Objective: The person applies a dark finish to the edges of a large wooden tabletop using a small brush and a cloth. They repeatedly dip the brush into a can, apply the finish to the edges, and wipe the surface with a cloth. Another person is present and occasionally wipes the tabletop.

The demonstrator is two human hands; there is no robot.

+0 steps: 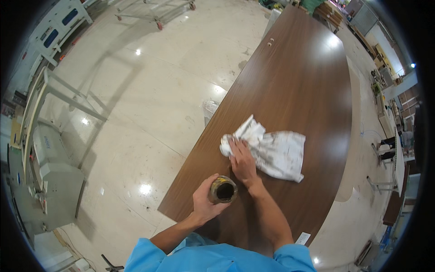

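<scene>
My left hand (206,199) is wrapped round an open-topped can (222,180), with yellow on its side and dark inside. It is over the near left part of a long brown wood-grain panel (299,90). A white cloth (281,154) with brown stains lies crumpled and partly spread on the panel. My right hand (242,159) is on the bunched left end of the cloth, fingers bent over it and pressing it against the surface. The fingertips are partly sunk in the folds. A small white label (302,238) is at the panel's near right edge.
A grey machine (59,181) with a curved metal frame (45,93) stands at the left. A wheeled metal trolley (156,11) is at the far left. Clear plastic (210,109) lies beside the panel's left edge. Worktables and a person (392,144) are at the right.
</scene>
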